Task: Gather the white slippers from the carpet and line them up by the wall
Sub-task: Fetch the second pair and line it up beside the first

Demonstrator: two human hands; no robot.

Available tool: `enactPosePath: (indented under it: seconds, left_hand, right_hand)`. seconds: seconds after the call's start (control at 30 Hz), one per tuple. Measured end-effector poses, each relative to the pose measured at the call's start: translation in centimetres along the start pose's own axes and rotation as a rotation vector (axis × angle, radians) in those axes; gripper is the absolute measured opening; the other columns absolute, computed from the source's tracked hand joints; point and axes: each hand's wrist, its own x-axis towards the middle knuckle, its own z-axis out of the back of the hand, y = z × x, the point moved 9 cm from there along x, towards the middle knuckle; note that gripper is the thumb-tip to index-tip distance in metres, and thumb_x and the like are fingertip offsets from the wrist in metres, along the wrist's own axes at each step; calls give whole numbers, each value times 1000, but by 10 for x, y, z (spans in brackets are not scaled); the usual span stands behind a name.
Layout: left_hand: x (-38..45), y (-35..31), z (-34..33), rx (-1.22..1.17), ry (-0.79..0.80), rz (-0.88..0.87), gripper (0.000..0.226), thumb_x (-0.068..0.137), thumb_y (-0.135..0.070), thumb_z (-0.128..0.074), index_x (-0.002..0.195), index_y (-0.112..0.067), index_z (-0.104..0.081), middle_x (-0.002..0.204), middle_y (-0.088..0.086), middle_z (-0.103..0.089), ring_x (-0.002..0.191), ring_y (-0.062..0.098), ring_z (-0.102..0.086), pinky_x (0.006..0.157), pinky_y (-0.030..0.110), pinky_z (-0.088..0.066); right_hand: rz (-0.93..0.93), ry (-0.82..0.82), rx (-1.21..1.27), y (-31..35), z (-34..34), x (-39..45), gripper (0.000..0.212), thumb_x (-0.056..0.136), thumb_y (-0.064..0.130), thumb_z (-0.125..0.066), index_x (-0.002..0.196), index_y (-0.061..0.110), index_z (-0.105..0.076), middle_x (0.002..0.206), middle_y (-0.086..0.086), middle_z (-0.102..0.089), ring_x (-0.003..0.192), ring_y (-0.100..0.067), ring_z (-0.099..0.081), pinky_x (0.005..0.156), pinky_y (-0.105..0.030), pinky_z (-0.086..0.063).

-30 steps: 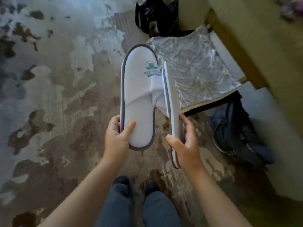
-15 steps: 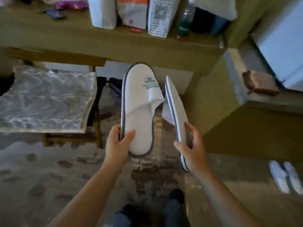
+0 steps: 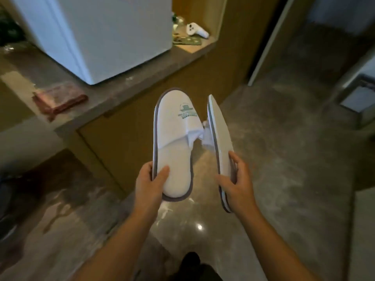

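I hold two white slippers with grey trim out in front of me, above a glossy stone floor. My left hand [image 3: 150, 182] grips the heel of the left slipper [image 3: 174, 142], which faces up and shows a green logo on its toe. My right hand [image 3: 238, 184] grips the heel of the right slipper [image 3: 220, 136], which is turned on edge with its sole to the right. The two slippers are a little apart, toes pointing away from me.
A wooden cabinet with a stone counter [image 3: 129, 86] runs ahead and to the left, carrying a white fridge [image 3: 105, 35] and a folded reddish cloth [image 3: 58, 100]. A white hairdryer [image 3: 197, 31] lies in a niche. A doorway frame [image 3: 263, 49] stands to the right. Patterned carpet [image 3: 40, 199] lies at the left.
My view has swung right, from the carpet and chair past a desk to the cabinet and stone floor. Both hands keep the same grip on the slippers.
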Motion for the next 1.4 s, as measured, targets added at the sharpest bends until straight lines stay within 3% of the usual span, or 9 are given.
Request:
enactPosePath:
  seconds: [0.17, 0.27, 0.37, 0.57, 0.7, 0.97, 1.23, 1.33, 1.4]
  left_hand:
    - [20, -24, -163, 20, 184, 8, 14, 84, -14, -53, 98, -13, -49, 82, -9, -52, 74, 4, -50, 51, 14, -44]
    - [34, -34, -244, 29, 315, 33, 17, 85, -16, -53, 101, -14, -47, 85, -8, -53, 78, 6, -51, 59, 21, -43]
    - [59, -40, -316, 32, 406, 49, 16, 84, -16, -53, 100, -16, -49, 88, -8, -55, 82, 8, -53, 65, 26, -45]
    - [144, -46, -452, 26, 475, 76, 11, 85, -12, -52, 96, -15, -53, 86, -6, -59, 80, 6, -56, 63, 21, -45]
    - [216, -76, -539, 39, 435, 77, 2, 86, -11, -51, 87, -12, -50, 83, -1, -56, 80, 14, -53, 64, 22, -43]
    - [303, -113, -682, 106, 432, 34, 16, 87, -15, -50, 101, -8, -51, 87, -2, -56, 79, 12, -52, 62, 21, -42]
    - [397, -77, -801, 70, 82, 132, 24, 85, -18, -53, 105, -4, -51, 98, 7, -55, 92, 23, -52, 60, 25, -40]
    - [424, -67, -835, 21, -24, 206, 24, 85, -18, -53, 105, -7, -51, 101, 7, -56, 94, 24, -52, 65, 29, -43]
    - [440, -56, -848, 30, -67, 278, 30, 85, -20, -53, 111, -7, -49, 105, 8, -55, 97, 25, -52, 76, 39, -47]
  right_hand:
    - [-59, -171, 10, -33, 124, 61, 62, 74, 4, -64, 127, 20, -36, 121, 4, -36, 116, -16, -40, 92, -31, -39]
    - [-95, -281, 32, -49, 182, 90, 61, 75, 4, -63, 127, 22, -35, 122, 5, -35, 116, -15, -40, 93, -31, -38]
    - [-125, -374, 56, -66, 227, 129, 63, 75, 3, -63, 129, 18, -34, 125, 5, -34, 120, -17, -39, 104, -40, -37]
    - [-181, -438, 73, -99, 293, 255, 63, 76, 4, -61, 131, 18, -34, 129, 1, -36, 122, -18, -39, 108, -47, -35]
    - [-201, -474, 73, -100, 347, 351, 62, 75, 5, -63, 129, 19, -36, 122, 6, -33, 119, -16, -39, 107, -48, -36]
    - [-218, -463, 91, -118, 432, 507, 62, 75, 9, -64, 129, 21, -37, 134, -2, -35, 124, -21, -38, 107, -49, -36]
    - [-189, -182, -67, -165, 500, 708, 62, 73, 12, -66, 127, 23, -36, 119, 8, -31, 119, -18, -37, 104, -45, -38]
    - [-177, -58, -137, -178, 509, 779, 62, 71, 12, -68, 125, 22, -38, 118, 7, -33, 117, -18, -37, 99, -38, -41]
    - [-193, 25, -155, -189, 501, 818, 63, 70, 13, -69, 125, 23, -39, 118, 7, -33, 115, -15, -38, 94, -34, -41]
